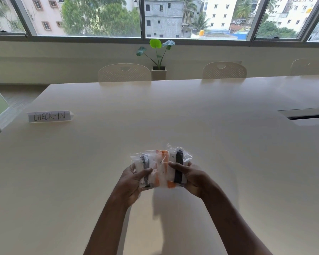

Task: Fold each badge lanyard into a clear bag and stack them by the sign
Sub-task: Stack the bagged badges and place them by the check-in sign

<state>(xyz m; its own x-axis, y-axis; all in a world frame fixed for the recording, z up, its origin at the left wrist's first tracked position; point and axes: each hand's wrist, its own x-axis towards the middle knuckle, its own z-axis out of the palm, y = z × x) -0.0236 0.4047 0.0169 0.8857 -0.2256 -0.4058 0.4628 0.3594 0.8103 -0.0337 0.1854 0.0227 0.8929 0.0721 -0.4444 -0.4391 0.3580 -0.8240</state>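
Our left hand (134,179) and right hand (192,176) clasp, thumbs curled on top, three overlapping clear plastic bags (159,162) of folded lanyards (179,160), well right of the white CHECK-IN sign (49,116).

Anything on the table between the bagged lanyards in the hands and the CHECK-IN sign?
Nothing. The head view shows only bare table between the bagged lanyards, gripped by left hand and right hand, and the CHECK-IN sign.

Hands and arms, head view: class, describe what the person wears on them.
Nothing worn shows. The left hand and right hand are ungloved. The left forearm and right forearm are bare: no sleeves, watch or bracelet. Rings are too blurred to judge.
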